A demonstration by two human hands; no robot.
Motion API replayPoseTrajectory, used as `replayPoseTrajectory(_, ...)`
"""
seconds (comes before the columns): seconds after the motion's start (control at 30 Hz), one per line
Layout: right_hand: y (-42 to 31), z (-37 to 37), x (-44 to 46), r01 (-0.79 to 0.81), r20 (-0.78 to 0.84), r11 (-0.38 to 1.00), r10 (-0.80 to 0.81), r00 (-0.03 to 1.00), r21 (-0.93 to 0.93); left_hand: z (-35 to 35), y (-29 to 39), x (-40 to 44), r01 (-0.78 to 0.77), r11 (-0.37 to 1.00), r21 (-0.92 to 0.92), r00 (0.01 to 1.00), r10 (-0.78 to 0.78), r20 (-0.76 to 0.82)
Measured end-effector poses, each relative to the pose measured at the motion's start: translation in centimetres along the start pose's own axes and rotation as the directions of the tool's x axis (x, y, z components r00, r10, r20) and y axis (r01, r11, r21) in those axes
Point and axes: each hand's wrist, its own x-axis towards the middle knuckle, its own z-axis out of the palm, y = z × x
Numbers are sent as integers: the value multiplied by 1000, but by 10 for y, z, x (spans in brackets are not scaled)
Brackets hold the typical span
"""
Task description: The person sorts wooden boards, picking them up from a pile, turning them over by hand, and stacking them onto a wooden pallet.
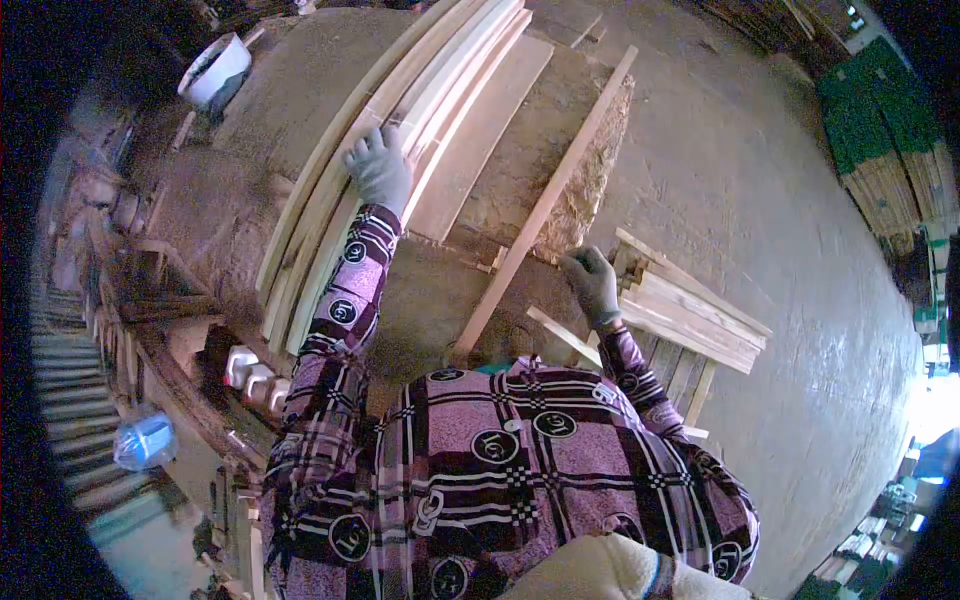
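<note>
My left hand [381, 172], in a pale grey glove, rests on a stack of long wooden planks [330, 190], its fingers bent over a plank's edge. My right hand [592, 287], gloved too, is curled closed; what it holds, if anything, is hidden. It is beside a pile of shorter wooden pieces [690, 308]. Between my hands a long narrow board [545, 205] lies at a slant, its near end close to my body. Under it is a rough-faced slab [595, 165], and a wide flat board [485, 140] lies beside the long planks.
A white bucket [215, 70] stands at the upper left. White plastic jugs [255, 380] and a blue bundle in clear plastic [146, 440] are at the lower left. Green-covered timber stacks [885, 150] line the right side. Smooth floor [770, 200] stretches out to the right.
</note>
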Motion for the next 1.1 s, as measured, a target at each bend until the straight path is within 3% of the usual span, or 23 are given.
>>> replayPoseTrajectory(0.1,23,-3,8,-58,-19,998,58,998,30,15,4,-14,83,997,1,996,-83,30)
replayPoseTrajectory(0.2,76,-19,8,-184,-17,960,192,981,214,-5,23,-35,8,974,-226,1000,-1,30)
replayPoseTrajectory(0.23,77,-21,5,-264,29,880,276,961,395,-13,31,-43,-52,959,-279,999,54,-1)
replayPoseTrajectory(0.27,80,-26,4,-325,91,762,333,939,560,-28,43,-54,-121,906,-405,992,128,-10)
replayPoseTrajectory(0.37,123,-36,2,-409,125,788,399,908,460,-36,71,-103,-167,693,-701,961,275,43)
replayPoseTrajectory(0.4,99,-36,-8,-436,171,678,423,890,591,-37,78,-117,-30,606,-795,933,301,195)
replayPoseTrajectory(0.47,117,-32,-13,-433,159,729,416,895,530,-22,92,-155,122,430,-895,897,338,285)
replayPoseTrajectory(0.5,125,-32,-19,-432,161,783,405,900,448,-5,98,-176,49,467,-883,908,348,235)
replayPoseTrajectory(0.53,117,-35,-26,-470,238,758,406,883,452,2,105,-194,247,403,-881,854,339,395)
replayPoseTrajectory(0.57,154,-23,-29,-402,161,814,370,915,419,2,112,-205,436,345,-832,762,351,545)
replayPoseTrajectory(0.6,191,-12,-34,-394,178,775,353,919,494,0,116,-208,415,344,-842,736,417,533)
replayPoseTrajectory(0.63,137,-15,-49,-505,150,700,505,850,505,-3,119,-207,499,478,-723,588,427,687)
replayPoseTrajectory(0.67,172,-3,-57,-509,168,622,523,836,596,-4,120,-208,541,611,-578,424,395,815)
replayPoseTrajectory(0.7,156,-7,-65,-502,157,600,534,831,623,3,120,-213,515,624,-588,396,435,808)
replayPoseTrajectory(0.77,167,-2,-85,-627,148,566,668,730,535,19,118,-220,539,582,-609,532,325,782)
replayPoseTrajectory(0.8,180,0,-97,-618,125,557,678,724,555,11,115,-215,713,385,-587,471,358,807)
replayPoseTrajectory(0.83,193,3,-110,-505,68,593,604,794,627,5,111,-207,846,175,-504,408,399,821)
replayPoseTrajectory(0.87,196,3,-120,-387,6,616,527,850,686,1,110,-196,831,255,-495,387,376,842)
replayPoseTrajectory(0.9,200,0,-132,-377,-16,610,538,843,697,-4,110,-192,811,217,-543,444,376,813)
replayPoseTrajectory(0.97,194,-12,-153,-424,-202,773,563,802,472,-2,106,-184,778,247,-578,481,357,801)
replayPoseTrajectory(1.0,191,-19,-164,-444,-199,761,583,787,474,-7,106,-176,750,302,-589,506,312,804)
replayPoseTrajectory(1.03,195,-21,-179,-353,-250,793,520,817,497,1,101,-170,716,345,-607,500,353,791)
replayPoseTrajectory(1.1,204,-25,-198,-229,-341,959,274,899,167,8,99,-164,682,396,-615,530,312,789)
